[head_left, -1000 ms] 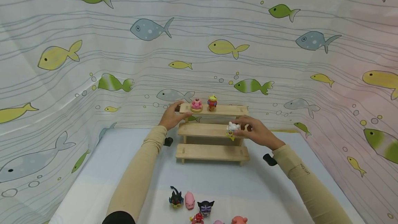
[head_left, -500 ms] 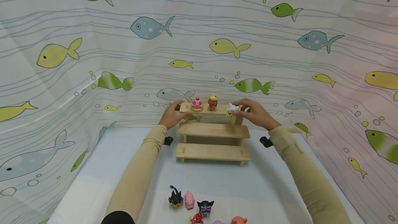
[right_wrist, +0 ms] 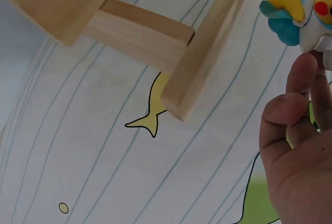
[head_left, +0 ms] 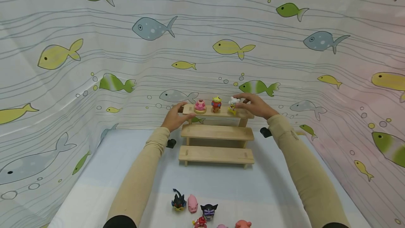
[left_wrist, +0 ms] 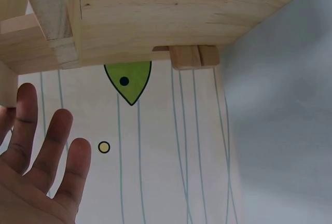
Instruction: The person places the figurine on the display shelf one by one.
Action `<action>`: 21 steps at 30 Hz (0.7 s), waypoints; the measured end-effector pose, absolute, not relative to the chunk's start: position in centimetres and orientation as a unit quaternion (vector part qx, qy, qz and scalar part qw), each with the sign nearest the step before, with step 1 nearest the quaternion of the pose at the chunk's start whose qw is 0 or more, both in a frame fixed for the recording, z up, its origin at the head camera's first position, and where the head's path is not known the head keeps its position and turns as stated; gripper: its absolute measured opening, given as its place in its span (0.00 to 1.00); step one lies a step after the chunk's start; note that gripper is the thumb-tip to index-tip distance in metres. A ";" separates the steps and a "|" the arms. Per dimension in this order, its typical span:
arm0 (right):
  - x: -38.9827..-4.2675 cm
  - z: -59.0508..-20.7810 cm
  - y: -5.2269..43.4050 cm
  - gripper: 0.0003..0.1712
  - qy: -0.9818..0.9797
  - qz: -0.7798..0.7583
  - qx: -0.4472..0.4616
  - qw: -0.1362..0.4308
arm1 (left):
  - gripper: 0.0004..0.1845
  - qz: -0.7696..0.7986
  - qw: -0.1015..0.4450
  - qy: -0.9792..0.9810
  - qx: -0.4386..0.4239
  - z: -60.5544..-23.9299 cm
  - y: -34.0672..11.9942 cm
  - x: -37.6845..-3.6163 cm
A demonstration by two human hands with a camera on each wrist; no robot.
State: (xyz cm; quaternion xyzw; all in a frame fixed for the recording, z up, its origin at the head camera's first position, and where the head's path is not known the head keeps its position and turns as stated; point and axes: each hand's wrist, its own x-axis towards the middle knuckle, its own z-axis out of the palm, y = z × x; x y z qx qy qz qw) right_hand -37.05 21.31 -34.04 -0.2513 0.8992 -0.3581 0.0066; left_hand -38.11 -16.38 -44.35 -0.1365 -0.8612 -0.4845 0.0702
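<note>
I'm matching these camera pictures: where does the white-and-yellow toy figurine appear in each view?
Head: right of centre, the white-and-yellow toy figurine in the right hand.
Left wrist: not in it.
Right wrist: the figurine is in the top right corner.
Shared landmark: the pale three-tier wooden stand.

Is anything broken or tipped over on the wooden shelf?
Nothing stands out. The wooden shelf looks level, and the pink toy and yellow-topped toy stand upright on it. The right hand holds the white-topped toy beside them.
</note>
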 end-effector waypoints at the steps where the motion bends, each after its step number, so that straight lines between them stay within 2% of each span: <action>1: -37.2 -34.0 21.2 0.30 0.900 -0.357 -0.249 0.011 | 0.45 -0.486 0.071 -0.860 -0.137 -44.3 -16.4 -38.1; 10: -38.2 -34.6 20.7 0.30 0.900 -0.361 -0.238 0.056 | 0.44 -0.485 0.075 -0.860 -0.140 -44.2 -16.2 -38.0; 21: -38.1 -35.5 20.8 0.30 0.888 -0.394 -0.232 0.050 | 0.45 -0.485 0.072 -0.861 -0.133 -43.9 -16.2 -37.6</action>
